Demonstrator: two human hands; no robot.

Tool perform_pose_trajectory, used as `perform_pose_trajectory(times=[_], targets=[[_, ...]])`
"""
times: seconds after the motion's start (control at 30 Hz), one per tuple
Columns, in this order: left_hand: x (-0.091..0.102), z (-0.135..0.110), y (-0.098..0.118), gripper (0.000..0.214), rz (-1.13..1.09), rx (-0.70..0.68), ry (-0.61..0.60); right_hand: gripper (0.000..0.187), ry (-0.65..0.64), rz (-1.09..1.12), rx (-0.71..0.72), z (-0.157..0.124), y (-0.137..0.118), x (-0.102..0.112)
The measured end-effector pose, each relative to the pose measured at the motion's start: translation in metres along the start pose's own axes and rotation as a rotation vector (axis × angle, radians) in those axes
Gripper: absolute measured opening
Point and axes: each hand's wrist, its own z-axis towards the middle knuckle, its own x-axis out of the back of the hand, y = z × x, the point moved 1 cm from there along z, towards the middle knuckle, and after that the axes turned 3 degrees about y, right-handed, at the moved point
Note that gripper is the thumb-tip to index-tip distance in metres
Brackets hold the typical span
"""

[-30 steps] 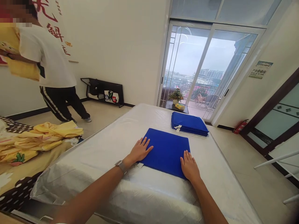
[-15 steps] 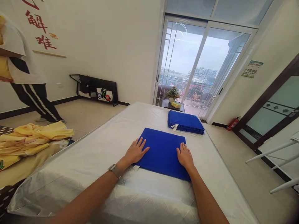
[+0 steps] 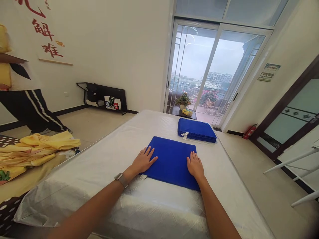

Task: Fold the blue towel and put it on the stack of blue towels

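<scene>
A flat blue folded cloth piece (image 3: 171, 162) lies on the plastic-covered mattress (image 3: 112, 149) in front of me. My left hand (image 3: 144, 161) rests flat on its left edge, fingers spread. On its right edge lies my right hand (image 3: 195, 165), palm down with the fingers stretched out. A small white tag (image 3: 143, 177) sticks out at the near left corner. Farther back, a stack of similar blue folded pieces (image 3: 196, 128) sits on the mattress, with a white tag on its near side.
On the left a person (image 3: 32, 103) stands beyond a heap of yellow bedding (image 3: 47, 142). A black rack (image 3: 104, 98) stands along the wall. Behind the mattress is a small dark table (image 3: 175, 112) with a potted plant (image 3: 183, 100). White metal legs (image 3: 290, 162) stand at right.
Both hands stay flat on the blue cloth piece, which lies much as before. The view has shifted slightly. The person at left has moved a little farther left.
</scene>
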Motion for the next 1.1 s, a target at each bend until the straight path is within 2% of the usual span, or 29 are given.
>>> perform_pose_trajectory(times=[0.2,0.3,0.4,0.5,0.6,0.67,0.7,0.77,0.87,1.1], targets=[[0.006,0.005,-0.005,0.083,0.043,-0.03,-0.056,0.068,0.008,0.011,0.004,-0.003,-0.001,0.002],[0.015,0.016,0.005,0.086,0.076,0.008,-0.055,0.068,0.026,0.009,0.004,-0.002,-0.002,0.001],[0.022,0.033,0.044,0.093,0.05,0.01,0.014,0.067,0.032,0.003,0.0,-0.002,-0.002,-0.001],[0.016,0.051,0.107,0.089,-0.025,-0.193,-0.006,0.067,0.039,-0.031,0.003,-0.002,-0.001,-0.001],[0.0,0.065,0.166,0.083,-0.119,-0.357,-0.053,0.064,0.034,-0.085,0.039,-0.003,0.002,-0.002],[-0.011,0.071,0.189,0.08,-0.165,-0.382,-0.069,0.063,0.024,-0.104,0.061,-0.003,0.003,-0.002],[-0.016,0.073,0.193,0.08,-0.177,-0.376,-0.07,0.063,0.022,-0.102,0.06,-0.003,0.004,-0.003],[-0.022,0.074,0.189,0.08,-0.178,-0.347,-0.067,0.063,0.027,-0.085,0.05,-0.002,0.003,-0.003],[-0.023,0.073,0.158,0.083,-0.157,-0.28,-0.066,0.065,0.043,-0.059,0.032,-0.002,0.002,-0.002],[-0.002,0.066,0.033,0.082,-0.052,0.017,-0.095,0.066,0.027,-0.035,0.011,0.0,0.002,-0.003]])
